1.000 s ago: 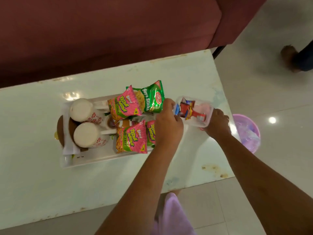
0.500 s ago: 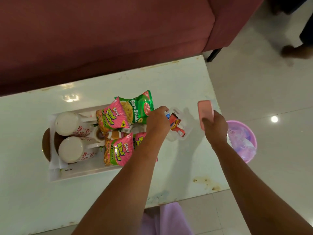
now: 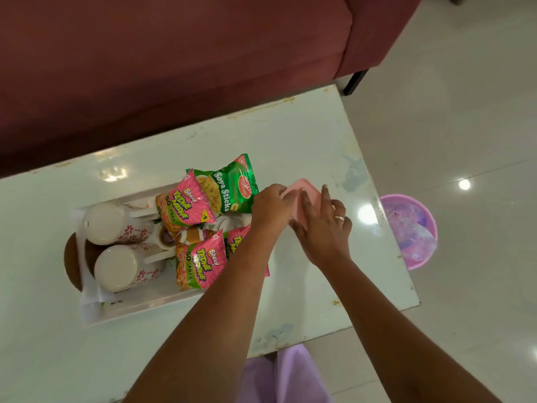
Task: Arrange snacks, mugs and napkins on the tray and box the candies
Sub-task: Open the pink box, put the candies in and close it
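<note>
A white tray [image 3: 130,312] on the pale table holds two white floral mugs [image 3: 107,222] [image 3: 116,267] lying on a white napkin [image 3: 88,298]. Beside them are pink snack packets [image 3: 186,207] [image 3: 200,263] and a green Soya Sticks packet [image 3: 232,184]. Just right of the tray, a pink lid [image 3: 309,191] covers the candy box, which is hidden beneath it. My left hand [image 3: 271,206] grips the box's left edge. My right hand [image 3: 322,228] presses straight fingers down on the lid.
A maroon sofa [image 3: 174,68] runs along the table's far side, its black leg [image 3: 356,81] near the table's far right corner. A pink bin [image 3: 409,231] stands on the tiled floor right of the table. A brown round piece [image 3: 71,257] pokes out at the tray's left.
My right hand has carried the pink lid leftward from an upright hold and laid it over the candy box. The candies no longer show. My left hand stays on the box.
</note>
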`<state>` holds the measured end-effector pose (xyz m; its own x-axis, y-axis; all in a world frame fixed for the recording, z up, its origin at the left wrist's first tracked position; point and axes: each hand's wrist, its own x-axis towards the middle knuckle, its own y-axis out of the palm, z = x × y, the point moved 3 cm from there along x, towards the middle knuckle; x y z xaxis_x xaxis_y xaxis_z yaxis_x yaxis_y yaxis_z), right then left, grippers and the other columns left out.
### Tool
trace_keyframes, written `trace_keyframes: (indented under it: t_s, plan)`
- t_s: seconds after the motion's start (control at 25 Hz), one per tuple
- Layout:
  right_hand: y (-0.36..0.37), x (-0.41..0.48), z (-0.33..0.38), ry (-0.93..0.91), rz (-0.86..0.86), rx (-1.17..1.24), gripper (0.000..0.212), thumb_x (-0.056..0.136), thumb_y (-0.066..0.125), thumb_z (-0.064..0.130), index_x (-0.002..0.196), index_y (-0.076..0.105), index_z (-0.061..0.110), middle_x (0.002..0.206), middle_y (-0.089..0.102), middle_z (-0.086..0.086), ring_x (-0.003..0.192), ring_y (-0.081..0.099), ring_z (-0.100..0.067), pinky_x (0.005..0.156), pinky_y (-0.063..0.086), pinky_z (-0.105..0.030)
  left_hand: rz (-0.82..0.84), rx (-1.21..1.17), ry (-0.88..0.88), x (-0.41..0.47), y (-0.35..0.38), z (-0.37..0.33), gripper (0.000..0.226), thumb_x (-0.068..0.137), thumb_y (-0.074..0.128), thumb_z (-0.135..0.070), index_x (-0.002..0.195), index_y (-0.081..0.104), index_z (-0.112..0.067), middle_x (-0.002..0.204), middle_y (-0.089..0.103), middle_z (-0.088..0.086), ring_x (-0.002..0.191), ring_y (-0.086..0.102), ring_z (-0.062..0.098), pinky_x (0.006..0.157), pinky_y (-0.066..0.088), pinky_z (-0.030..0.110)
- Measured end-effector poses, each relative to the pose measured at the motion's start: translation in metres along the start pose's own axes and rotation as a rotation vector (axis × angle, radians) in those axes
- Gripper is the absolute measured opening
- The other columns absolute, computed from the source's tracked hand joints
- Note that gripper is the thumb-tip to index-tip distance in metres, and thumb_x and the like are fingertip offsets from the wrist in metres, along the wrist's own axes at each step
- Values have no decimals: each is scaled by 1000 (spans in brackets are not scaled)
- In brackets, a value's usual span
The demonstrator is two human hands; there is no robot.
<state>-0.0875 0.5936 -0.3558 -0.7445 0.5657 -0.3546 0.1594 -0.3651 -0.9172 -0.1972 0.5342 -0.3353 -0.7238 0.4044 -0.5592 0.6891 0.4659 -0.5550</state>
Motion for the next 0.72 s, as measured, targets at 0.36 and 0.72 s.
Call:
trace_keyframes:
  t_s: [0.36, 0.72]
  plan:
    - [17, 2, 4, -20, -32, -49, 69, 94, 34, 54, 150, 10, 22, 153, 16, -22, 134, 25, -46, 95, 47, -50, -67, -43, -75, 11, -1, 13, 33, 83, 67, -6, 116, 65, -9, 117, 68, 10, 104, 65, 27, 87, 53, 35]
    - [15, 6, 5, 14, 75, -69, 74, 91, 26, 62, 149, -3, 27, 154, 8, -19, 133, 24, -46, 91, 48, -51, -93, -64, -207, 15, -1, 10, 29, 81, 65, -4, 109, 70, -11, 110, 71, 11, 101, 66, 29, 84, 55, 34]
